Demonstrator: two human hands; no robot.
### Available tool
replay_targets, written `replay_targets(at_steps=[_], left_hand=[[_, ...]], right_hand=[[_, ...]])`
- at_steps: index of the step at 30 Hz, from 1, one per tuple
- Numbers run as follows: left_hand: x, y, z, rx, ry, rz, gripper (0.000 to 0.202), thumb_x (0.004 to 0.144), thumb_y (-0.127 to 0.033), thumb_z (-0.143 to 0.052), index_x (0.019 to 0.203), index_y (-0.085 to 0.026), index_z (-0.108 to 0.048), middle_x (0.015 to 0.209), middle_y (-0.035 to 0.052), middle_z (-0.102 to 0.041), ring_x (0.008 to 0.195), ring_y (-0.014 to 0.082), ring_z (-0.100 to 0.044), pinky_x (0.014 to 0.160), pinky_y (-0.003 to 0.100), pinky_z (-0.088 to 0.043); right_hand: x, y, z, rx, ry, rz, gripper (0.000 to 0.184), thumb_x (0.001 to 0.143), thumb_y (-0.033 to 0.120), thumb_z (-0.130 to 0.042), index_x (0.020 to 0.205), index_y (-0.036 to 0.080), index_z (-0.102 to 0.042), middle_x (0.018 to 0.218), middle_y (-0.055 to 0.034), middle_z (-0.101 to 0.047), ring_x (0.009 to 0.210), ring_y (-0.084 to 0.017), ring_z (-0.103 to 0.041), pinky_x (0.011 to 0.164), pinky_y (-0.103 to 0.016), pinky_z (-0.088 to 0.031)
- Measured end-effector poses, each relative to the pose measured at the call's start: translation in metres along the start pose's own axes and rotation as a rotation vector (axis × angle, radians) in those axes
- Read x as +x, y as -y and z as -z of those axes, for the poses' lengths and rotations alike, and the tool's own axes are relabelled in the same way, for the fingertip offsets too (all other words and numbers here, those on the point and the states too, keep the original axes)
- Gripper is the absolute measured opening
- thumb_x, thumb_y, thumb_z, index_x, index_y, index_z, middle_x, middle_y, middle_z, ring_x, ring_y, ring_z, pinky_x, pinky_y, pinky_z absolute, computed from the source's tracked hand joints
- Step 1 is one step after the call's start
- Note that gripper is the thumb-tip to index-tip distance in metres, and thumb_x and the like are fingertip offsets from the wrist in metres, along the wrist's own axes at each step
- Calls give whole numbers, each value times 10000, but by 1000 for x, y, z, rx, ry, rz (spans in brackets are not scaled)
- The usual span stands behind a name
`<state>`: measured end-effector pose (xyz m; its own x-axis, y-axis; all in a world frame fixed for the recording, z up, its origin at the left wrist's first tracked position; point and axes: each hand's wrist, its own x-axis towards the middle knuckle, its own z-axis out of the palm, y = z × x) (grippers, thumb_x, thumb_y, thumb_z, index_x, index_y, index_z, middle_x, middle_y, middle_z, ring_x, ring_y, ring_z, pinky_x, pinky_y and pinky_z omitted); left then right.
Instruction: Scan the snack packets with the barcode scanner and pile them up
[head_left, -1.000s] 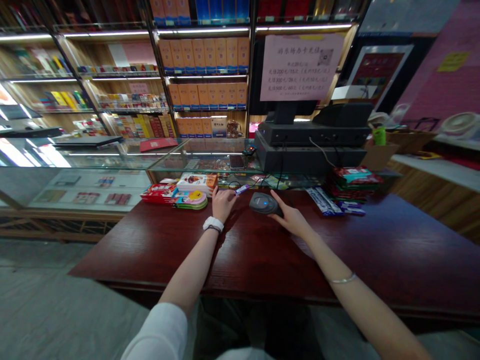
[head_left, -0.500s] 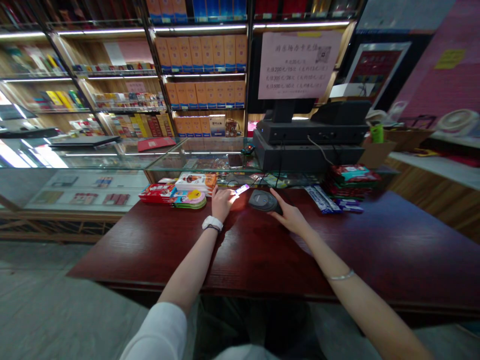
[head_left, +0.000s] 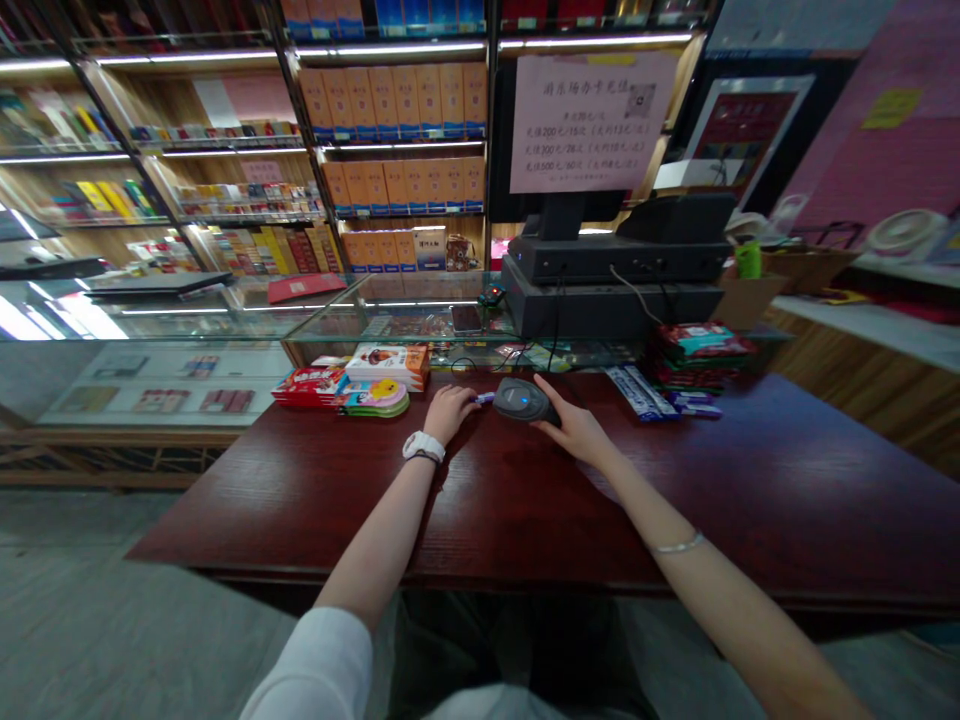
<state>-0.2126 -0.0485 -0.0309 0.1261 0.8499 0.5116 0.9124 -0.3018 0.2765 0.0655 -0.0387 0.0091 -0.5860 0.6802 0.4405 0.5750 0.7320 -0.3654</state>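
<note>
Left hand (head_left: 450,412) pinches small purple item (head_left: 485,397) at fingertips, low over worktop (head_left: 510,520); fingers hide part of it. Right hand (head_left: 577,432) grips dark handheld scanner (head_left: 521,399), blue light on top, head pointing left, just beside the purple item; can't tell if they touch. White watch (head_left: 423,446) on left wrist, thin bracelet (head_left: 681,544) on right forearm. Left of left hand: pack with yellow figure (head_left: 381,391), white-and-orange box (head_left: 386,364) behind it, red packs (head_left: 306,387) beside. Right of right hand: blue-and-white strips (head_left: 639,391), purple packets (head_left: 697,405), pile of red and green packets (head_left: 701,345). Behind: glass case (head_left: 405,290) with phone (head_left: 466,319) on top, monitor bearing paper sign (head_left: 589,125). Farther back, shelves of orange boxes (head_left: 394,103).
</note>
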Motion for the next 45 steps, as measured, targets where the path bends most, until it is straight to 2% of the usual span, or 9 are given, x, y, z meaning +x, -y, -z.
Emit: replay_targets(at_steps=[3, 8, 12, 20, 26, 29, 38, 45], left_hand=[[0, 1, -3, 24, 44, -24, 134, 910, -344, -613, 929, -225, -671, 889, 42, -711, 880, 201, -669, 833, 310, -490], [0, -2, -3, 109, 10, -1, 137, 946, -320, -558, 952, -212, -643, 923, 53, -689, 870, 196, -664, 784, 287, -484], [0, -3, -3, 175, -35, 49, 155, 970, -294, -507, 941, -194, -622, 891, 67, -684, 864, 205, -658, 804, 304, -482], [-3, -3, 0, 36, -60, 73, 114, 923, -169, -530, 959, -214, -628, 943, 55, -655, 845, 195, -643, 783, 307, -504], [-3, -7, 11, -5, -285, 2, 162, 882, -123, -544, 919, -225, -663, 1133, 74, -620, 1075, 219, -586, 980, 379, -467], [-2, -8, 14, -22, -359, 4, 178, 863, -100, -553, 878, -228, -674, 1146, 67, -628, 1113, 225, -568, 1033, 421, -435], [2, -7, 9, -244, -431, 173, 145, 812, -96, -588, 782, -213, -668, 1078, 60, -639, 1039, 210, -612, 948, 407, -503], [3, -7, 8, -188, -421, 164, 124, 794, -105, -633, 730, -210, -645, 1046, 54, -659, 1019, 218, -614, 932, 411, -500]], right_hand=[[0, -1, -1, -2, 1, -4, 782, 897, 324, -600, 1557, 301, -182, 1290, -59, -665, 1115, -290, -670, 897, -419, -564], [0, -3, -3, -1, 2, 1, 771, 905, 339, -590, 1558, 302, -182, 1318, -57, -646, 1139, -283, -657, 918, -409, -554], [-1, -3, -3, 5, 12, 8, 769, 911, 341, -585, 1559, 292, -175, 1354, -70, -619, 1165, -284, -641, 936, -420, -545], [-1, 0, -2, 18, 13, 10, 778, 901, 327, -605, 1555, 308, -185, 1351, -64, -622, 1166, -285, -641, 939, -437, -547], [-1, 0, 1, 57, -24, 6, 776, 896, 324, -604, 1552, 330, -189, 1343, -43, -630, 1156, -279, -646, 928, -421, -553], [-1, 1, 3, 79, -41, -3, 760, 901, 330, -593, 1550, 325, -197, 1331, -43, -638, 1169, -280, -637, 930, -413, -549], [-1, 2, -1, 92, -15, 23, 756, 905, 336, -587, 1550, 335, -191, 1357, -40, -619, 1168, -269, -642, 945, -427, -545], [-1, 4, 0, 106, -32, -11, 740, 911, 354, -579, 1548, 329, -204, 1335, -49, -635, 1160, -285, -645, 939, -430, -543]])
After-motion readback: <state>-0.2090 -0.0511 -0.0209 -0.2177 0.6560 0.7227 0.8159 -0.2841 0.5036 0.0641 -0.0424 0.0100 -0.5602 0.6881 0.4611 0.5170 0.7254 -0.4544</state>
